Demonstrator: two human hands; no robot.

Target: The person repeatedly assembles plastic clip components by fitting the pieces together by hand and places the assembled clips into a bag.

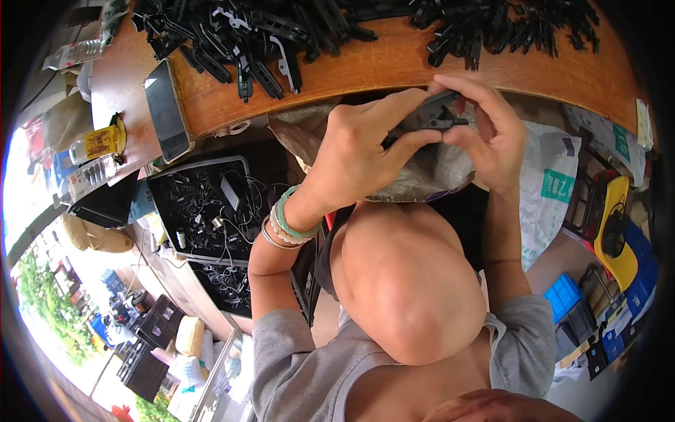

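Note:
Over my lap, in front of the table edge, my left hand (355, 151) and my right hand (492, 133) are closed on a small black plastic part (441, 122). The thumbs of both hands press near its lower side, and the fingers curl over its top. Part of it is hidden by the fingers, so its exact kind does not show. A green beaded bracelet (283, 214) and a thin bangle are on my left wrist. Below the hands lies a crumpled greyish bag (422, 176).
Piles of black plastic parts (271, 32) lie along the far side of the wooden table (365, 70). A phone (167, 112) and a yellow-labelled roll (102, 143) lie at the left. Black trays (200, 204) with small parts and cables stand lower left. A white sack (552, 186) stands right.

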